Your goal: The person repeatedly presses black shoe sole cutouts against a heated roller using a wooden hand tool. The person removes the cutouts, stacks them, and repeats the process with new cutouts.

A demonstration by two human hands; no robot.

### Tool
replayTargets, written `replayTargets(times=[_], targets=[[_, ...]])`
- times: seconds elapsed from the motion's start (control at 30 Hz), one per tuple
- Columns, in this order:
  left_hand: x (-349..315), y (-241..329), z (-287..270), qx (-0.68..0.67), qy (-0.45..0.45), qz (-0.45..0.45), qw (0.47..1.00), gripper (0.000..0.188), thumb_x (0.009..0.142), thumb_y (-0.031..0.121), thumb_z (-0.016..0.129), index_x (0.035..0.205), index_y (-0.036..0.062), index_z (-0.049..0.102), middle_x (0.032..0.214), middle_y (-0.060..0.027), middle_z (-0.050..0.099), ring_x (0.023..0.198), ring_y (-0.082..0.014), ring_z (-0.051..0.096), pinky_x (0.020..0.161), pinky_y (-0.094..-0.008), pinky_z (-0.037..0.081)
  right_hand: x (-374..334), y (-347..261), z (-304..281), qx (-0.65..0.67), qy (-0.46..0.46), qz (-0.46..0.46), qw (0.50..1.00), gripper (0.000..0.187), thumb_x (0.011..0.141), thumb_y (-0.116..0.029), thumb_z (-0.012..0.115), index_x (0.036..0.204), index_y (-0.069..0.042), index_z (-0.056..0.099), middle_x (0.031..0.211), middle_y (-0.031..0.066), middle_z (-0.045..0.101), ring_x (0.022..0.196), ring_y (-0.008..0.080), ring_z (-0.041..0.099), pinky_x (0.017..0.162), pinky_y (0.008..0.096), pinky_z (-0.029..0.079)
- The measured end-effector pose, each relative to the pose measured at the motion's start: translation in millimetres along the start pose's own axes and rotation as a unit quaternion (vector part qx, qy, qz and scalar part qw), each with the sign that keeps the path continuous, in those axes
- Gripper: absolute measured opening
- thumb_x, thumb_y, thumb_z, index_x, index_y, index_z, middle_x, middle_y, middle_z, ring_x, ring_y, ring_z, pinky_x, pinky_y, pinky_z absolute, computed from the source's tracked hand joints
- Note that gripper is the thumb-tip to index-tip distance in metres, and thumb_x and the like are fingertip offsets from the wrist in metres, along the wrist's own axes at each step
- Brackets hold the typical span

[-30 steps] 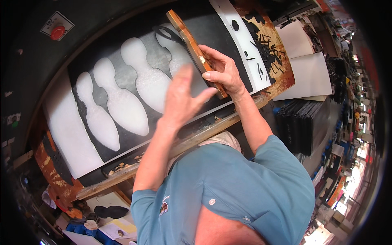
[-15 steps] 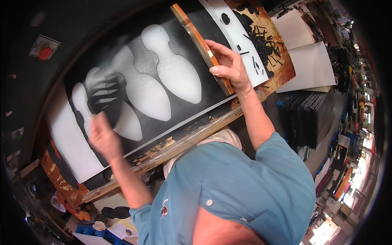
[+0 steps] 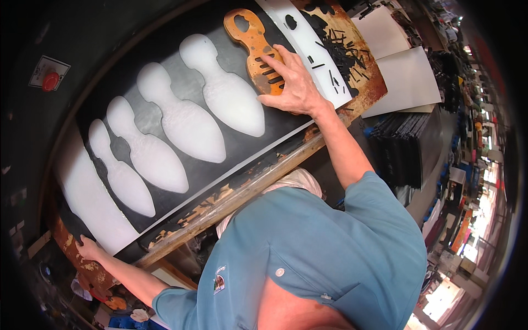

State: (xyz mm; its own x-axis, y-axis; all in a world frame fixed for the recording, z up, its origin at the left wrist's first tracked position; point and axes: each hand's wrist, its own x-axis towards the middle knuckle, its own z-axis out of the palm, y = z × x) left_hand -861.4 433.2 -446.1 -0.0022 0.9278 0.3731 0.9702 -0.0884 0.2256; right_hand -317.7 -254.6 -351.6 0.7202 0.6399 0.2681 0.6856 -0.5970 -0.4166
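My right hand spans an orange-brown cutting die, thumb at its near edge and fingers spread over its slotted part. The die is sole-shaped, with a round opening at its far end, and lies flat on a black sheet. Several sole-shaped cutouts in that sheet show white underneath, in a row left of the die. Over at the lower left, my left hand is beside the corner of the white board, above the brown worn board. Its fingers are mostly hidden, and whatever they hold does not show.
Black scraps lie on the worn brown board at the right. A stack of black sheets and white sheets stand beyond. A wooden rail runs along the near edge. A red button is at the far left.
The cutting die has gone from standing on edge to lying flat under my right hand. My left hand has moved down and left; the slotted black piece it carried no longer shows.
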Motion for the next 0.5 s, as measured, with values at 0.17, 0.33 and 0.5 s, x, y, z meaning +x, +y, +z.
replayTargets(times=[0.17, 0.33, 0.5], targets=[[-66, 60, -45, -0.097, 0.068, 0.048, 0.992, 0.049, 0.103, 0.034, 0.069, 0.138, 0.0003, 0.071, 0.130, -0.0196, 0.076, 0.121, -0.0376, 0.071, 0.108, -0.0440, 0.052, -25, -9, 3, 0.013, 0.043, 0.065, 0.997, 0.098, 0.070, -0.038, 0.092, 0.152, 0.000, 0.056, 0.163, 0.0335, 0.039, 0.143, 0.0484, 0.046, 0.122, 0.0507, 0.041], [-267, 189, -138, -0.426, -0.172, 0.131, 0.879, 0.028, 0.113, 0.023, 0.060, 0.113, 0.0013, 0.078, 0.098, -0.0059, 0.077, 0.089, -0.0147, 0.069, 0.082, -0.0325, 0.055, -36, -2, 15, 0.044, 0.107, 0.033, 0.993, 0.088, 0.069, -0.030, 0.092, 0.146, 0.000, 0.060, 0.160, 0.0311, 0.043, 0.135, 0.0474, 0.051, 0.118, 0.0500, 0.043], [-454, 279, -178, -0.559, -0.271, 0.446, 0.645, 0.010, 0.089, -0.006, 0.075, 0.095, 0.0016, 0.071, 0.090, -0.0134, 0.076, 0.078, -0.0293, 0.071, 0.071, -0.0387, 0.057, -34, 7, 22, 0.051, 0.101, 0.028, 0.993, 0.091, 0.070, -0.037, 0.093, 0.150, -0.007, 0.060, 0.162, 0.0266, 0.043, 0.143, 0.0451, 0.047, 0.122, 0.0503, 0.041]])
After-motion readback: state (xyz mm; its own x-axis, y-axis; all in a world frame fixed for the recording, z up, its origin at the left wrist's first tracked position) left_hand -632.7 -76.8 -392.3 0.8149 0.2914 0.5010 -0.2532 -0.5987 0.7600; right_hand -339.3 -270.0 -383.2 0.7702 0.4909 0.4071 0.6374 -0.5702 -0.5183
